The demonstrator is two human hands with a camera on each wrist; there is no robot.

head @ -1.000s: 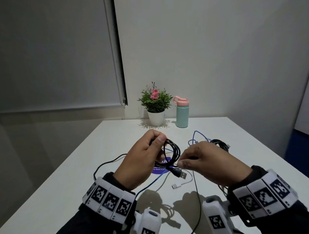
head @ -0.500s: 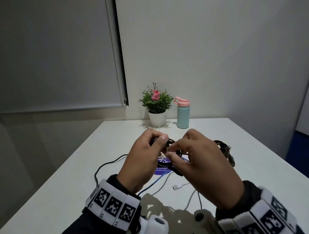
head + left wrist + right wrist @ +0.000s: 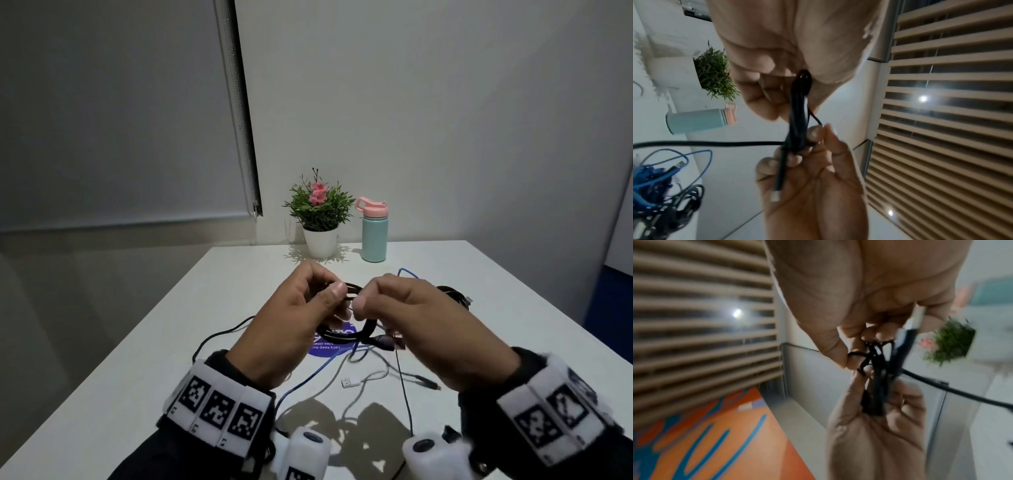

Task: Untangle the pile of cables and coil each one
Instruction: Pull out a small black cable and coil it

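A black cable coil (image 3: 342,337) hangs above the white table (image 3: 144,359), held between both hands. My left hand (image 3: 329,294) grips the coil's top with thumb and curled fingers. My right hand (image 3: 366,296) pinches a thin black strand at the coil (image 3: 799,105) between thumb and forefinger. The cable's plug end (image 3: 777,186) lies across the right hand's fingers. Under the hands lie a loose blue cable (image 3: 308,380), a white cable (image 3: 347,382) and a thin black cable (image 3: 404,387). The right wrist view is blurred; it shows the coil (image 3: 877,378) between both hands.
A second black bundle (image 3: 452,294) lies at the back right beside tangled blue cable (image 3: 653,178). A potted plant (image 3: 320,219) and a teal bottle (image 3: 374,236) stand at the far edge. A purple sticker (image 3: 325,349) marks the table under the coil.
My right hand left the coil's lower right, where it pinched the cable near the plug, swept over the coil and now pinches a strand at its top. The left hand kept its grip.
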